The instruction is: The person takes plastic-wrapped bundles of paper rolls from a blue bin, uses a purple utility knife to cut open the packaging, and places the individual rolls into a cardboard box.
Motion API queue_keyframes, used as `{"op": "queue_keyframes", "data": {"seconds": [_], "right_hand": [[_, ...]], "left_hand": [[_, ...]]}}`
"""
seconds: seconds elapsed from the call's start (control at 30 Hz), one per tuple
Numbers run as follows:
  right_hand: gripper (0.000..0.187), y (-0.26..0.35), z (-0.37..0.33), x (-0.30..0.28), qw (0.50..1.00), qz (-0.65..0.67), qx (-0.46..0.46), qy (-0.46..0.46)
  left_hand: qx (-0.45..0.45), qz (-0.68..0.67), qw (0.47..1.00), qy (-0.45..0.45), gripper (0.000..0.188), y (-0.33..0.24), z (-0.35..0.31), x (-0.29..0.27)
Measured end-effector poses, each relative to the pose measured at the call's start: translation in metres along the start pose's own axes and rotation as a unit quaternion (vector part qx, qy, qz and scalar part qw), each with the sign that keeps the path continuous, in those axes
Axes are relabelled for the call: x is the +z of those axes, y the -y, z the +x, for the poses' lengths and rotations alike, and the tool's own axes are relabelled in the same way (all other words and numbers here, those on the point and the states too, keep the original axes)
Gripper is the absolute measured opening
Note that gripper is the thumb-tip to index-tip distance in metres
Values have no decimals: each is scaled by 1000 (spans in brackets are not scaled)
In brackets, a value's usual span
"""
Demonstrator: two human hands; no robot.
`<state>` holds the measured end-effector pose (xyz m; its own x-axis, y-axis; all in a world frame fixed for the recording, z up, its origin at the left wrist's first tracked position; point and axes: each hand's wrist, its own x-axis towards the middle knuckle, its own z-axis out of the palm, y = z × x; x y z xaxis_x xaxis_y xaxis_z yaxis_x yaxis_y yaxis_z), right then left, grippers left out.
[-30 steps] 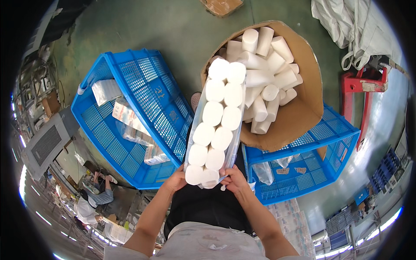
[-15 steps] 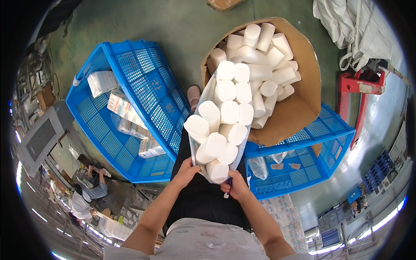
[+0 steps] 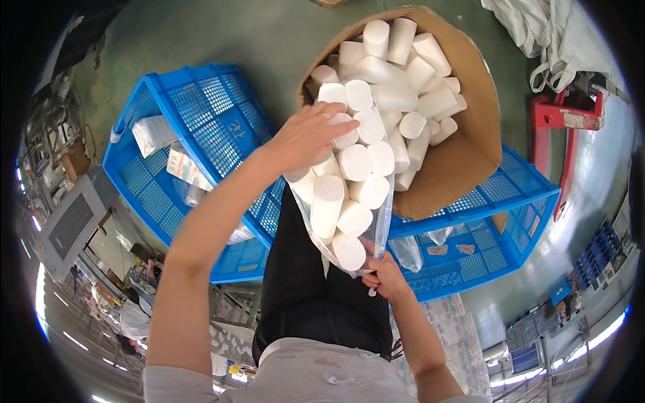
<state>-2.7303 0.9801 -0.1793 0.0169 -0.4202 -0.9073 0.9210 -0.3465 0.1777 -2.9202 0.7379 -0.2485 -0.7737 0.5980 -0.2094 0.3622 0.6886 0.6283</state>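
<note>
A clear plastic bag (image 3: 384,232) with several white paper rolls (image 3: 327,201) lies over my lap and reaches to the rim of the carton. My left hand (image 3: 306,134) rests at the bag's far left end, fingers stretched apart over the rolls there and touching them. My right hand (image 3: 386,277) is closed on the bag's near corner, and a slim purple-and-white tool (image 3: 372,291) pokes out below its fingers; its kind is unclear. Beyond the bag, a large cardboard carton (image 3: 463,164) holds a heap of loose white rolls (image 3: 420,74).
A blue plastic crate (image 3: 235,127) with packaged rolls stands tilted at left. Another blue crate (image 3: 470,269) lies under the carton at right. Also at right are a red pallet jack (image 3: 564,117) and white sacks (image 3: 531,33). Stacked packs (image 3: 450,336) stand beside my right forearm.
My left hand has let go of the bag's near edge and moved up onto the far rolls. The right hand keeps its grip, slightly farther right. The rolls have shifted in the bag.
</note>
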Motion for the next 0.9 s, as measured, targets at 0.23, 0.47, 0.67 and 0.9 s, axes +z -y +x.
{"op": "queue_keyframes", "data": {"seconds": [0.23,0.47,0.67,0.9], "right_hand": [[59,10,-6,-50,999,47,2,-15],[59,13,-9,-69,999,45,-6,-20],[49,13,4,-84,993,90,-17,-73],[32,14,12,-89,991,93,-16,-96]], "left_hand": [[108,48,979,165,38,-12,39,16],[122,29,980,153,29,-20,47,23],[98,-12,970,223,40,-35,59,15],[34,-56,969,239,42,-45,68,-18]]}}
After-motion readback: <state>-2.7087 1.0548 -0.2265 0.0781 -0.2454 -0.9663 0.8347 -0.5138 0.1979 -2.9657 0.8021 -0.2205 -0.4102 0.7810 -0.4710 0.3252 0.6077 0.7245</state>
